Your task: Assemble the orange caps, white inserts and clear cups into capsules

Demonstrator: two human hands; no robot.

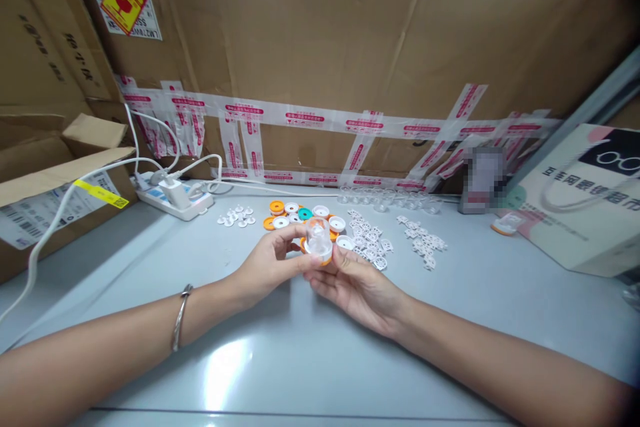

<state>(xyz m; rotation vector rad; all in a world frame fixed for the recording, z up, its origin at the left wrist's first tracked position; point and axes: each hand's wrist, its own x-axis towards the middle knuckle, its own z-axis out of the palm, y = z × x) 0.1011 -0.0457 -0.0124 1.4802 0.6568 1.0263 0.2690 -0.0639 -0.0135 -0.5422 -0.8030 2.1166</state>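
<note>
Between my two hands is a small round piece with a clear plastic dome (319, 233) on a white and orange base. My left hand (270, 259) pinches it from the left with thumb and fingers. From the right and below, my right hand (363, 290) grips the base, thumb at its side. Just behind lie several round caps (277, 207) in orange, white and teal, partly hidden by the held piece. Small white wheel-like plastic parts (373, 237) are heaped to the right of them. Several little white pegged discs (237, 215) lie to the left.
Clear plastic cups (385, 197) stand in a row at the back. More white parts (423, 240) and an orange-based clear piece (509, 222) lie to the right, near a white box (585, 207). A power strip (175, 200) with cables sits back left, beside an open carton (60, 193).
</note>
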